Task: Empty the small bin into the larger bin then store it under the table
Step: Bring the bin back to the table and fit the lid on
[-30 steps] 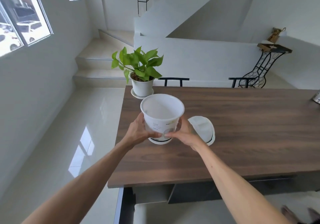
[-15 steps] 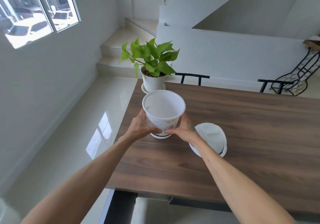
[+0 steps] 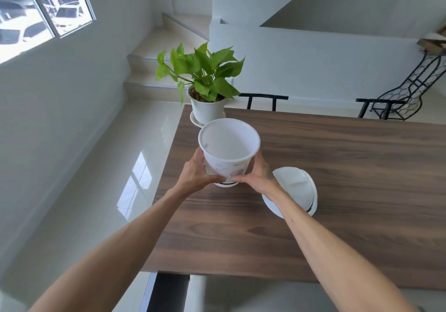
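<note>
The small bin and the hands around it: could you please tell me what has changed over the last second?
Little has changed. The camera tilted down and swung, so the scene shifted in view. Both hands, left and right, still clasp the small bin low on its sides, at the same spot on the table. Its lid still lies beside it and the potted plant stands behind. Nothing was let go.

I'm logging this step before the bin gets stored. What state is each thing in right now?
Small bin: upright, lid off, looks empty, gripped low on both sides.
Lid: off the bin, lying on the table to its right.
Left hand: closed on the bin.
Right hand: closed on the bin.
Plant: upright in a white pot on a saucer.
Table: bears bin, lid and plant.
</note>
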